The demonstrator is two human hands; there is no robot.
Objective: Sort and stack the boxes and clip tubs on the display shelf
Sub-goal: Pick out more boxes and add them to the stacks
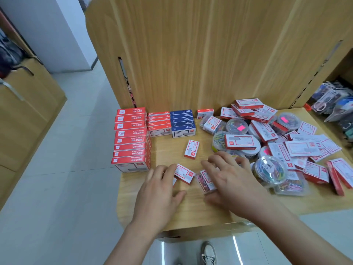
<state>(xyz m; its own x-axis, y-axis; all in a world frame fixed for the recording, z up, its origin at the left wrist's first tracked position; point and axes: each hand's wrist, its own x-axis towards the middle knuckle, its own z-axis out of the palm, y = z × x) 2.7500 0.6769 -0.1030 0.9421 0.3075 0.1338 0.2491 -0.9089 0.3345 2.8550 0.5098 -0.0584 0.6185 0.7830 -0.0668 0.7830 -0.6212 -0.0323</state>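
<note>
On the wooden shelf point(191, 211), a row of large red boxes point(131, 138) stands at the left, with smaller red boxes point(159, 122) and blue boxes point(182, 122) behind. A jumbled heap of red-and-white boxes point(298, 148) and round clear clip tubs point(270, 171) fills the right. My left hand point(160, 190) reaches with spread fingers to a small red-and-white box point(184, 173), fingertips touching it. My right hand point(229, 180) hovers with spread fingers over a small clear clip box point(205, 181). Another small box point(192, 149) lies alone mid-shelf.
A wooden back panel point(191, 54) rises behind the shelf. A neighbouring shelf with packaged scissors point(332, 106) is at the right. Grey tiled floor point(66, 169) lies to the left, and my shoe point(209, 253) shows below the shelf edge.
</note>
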